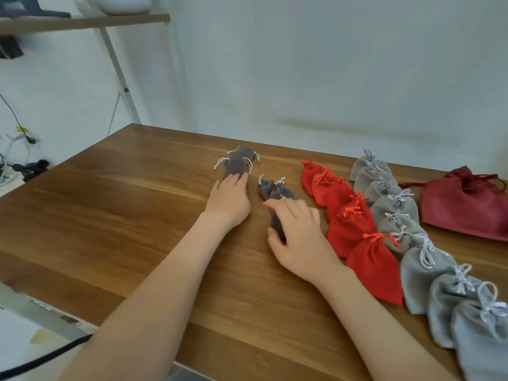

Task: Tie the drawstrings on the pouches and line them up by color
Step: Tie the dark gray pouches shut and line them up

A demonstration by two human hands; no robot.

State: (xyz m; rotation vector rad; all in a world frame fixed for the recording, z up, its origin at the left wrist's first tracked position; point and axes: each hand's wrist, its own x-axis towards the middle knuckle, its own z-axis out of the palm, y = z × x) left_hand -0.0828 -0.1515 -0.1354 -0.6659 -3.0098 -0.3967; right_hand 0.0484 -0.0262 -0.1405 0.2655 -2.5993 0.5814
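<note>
Wooden worktop (110,215) lies bare toward its left edge — open room there. Left hand (229,198) rests flat, fingers spread, on two brown-grey pouches (237,165). Right hand (298,237) presses three more (276,192), fingers loosely curled over them, hiding the nearest. Six red pouches (354,224) and nine light grey pouches (417,248) run in rows — the last is cut off at the right edge.

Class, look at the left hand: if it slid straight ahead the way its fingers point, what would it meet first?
The left hand already touches the nearer brown-grey pouch; pushing on, that pouch would likely press into the second one behind it.
</note>
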